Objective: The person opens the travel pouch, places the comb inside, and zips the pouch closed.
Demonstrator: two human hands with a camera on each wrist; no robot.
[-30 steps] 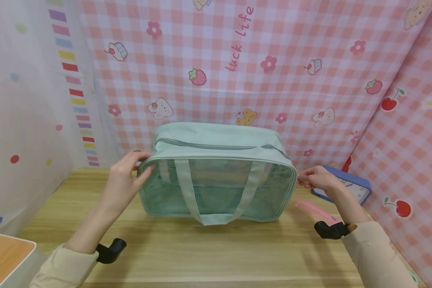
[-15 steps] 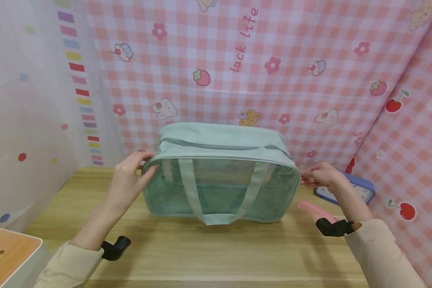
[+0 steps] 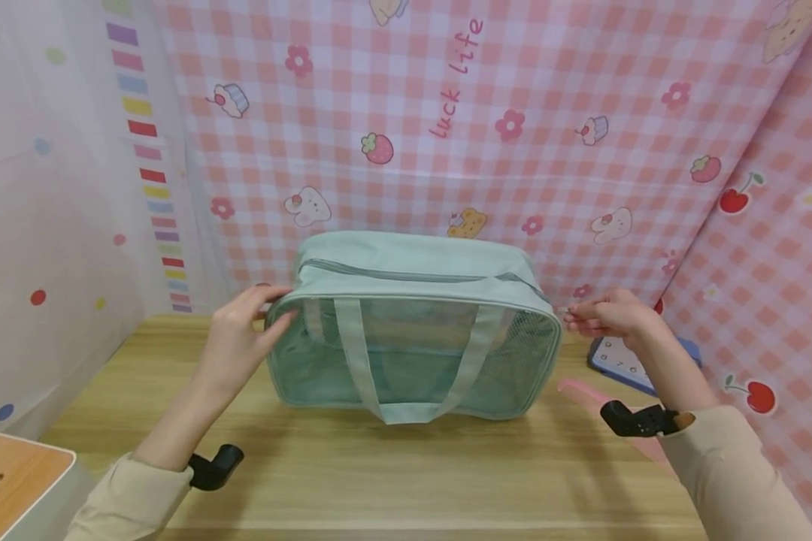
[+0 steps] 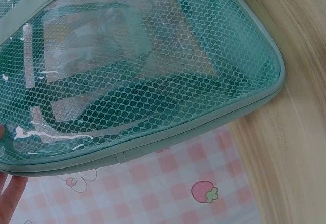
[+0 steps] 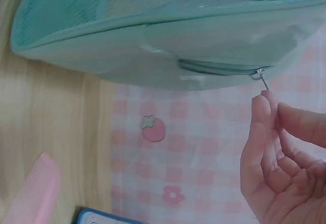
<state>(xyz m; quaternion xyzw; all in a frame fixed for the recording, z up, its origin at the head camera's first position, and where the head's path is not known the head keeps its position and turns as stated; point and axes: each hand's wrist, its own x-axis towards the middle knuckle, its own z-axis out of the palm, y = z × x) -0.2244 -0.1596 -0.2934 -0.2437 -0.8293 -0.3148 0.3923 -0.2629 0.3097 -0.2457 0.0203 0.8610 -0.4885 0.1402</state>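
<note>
bag: stood upright on the table, between both hands | left hand: thumb and fingers pinched its upper corner, likely to steady it | right hand: fingertips pinched the zipper pull (at the bag's side), likely for control | text: cloth read "luck life"; no brand legible

The checked cloth reads "luck life"; the clock shows 8, 7
</note>
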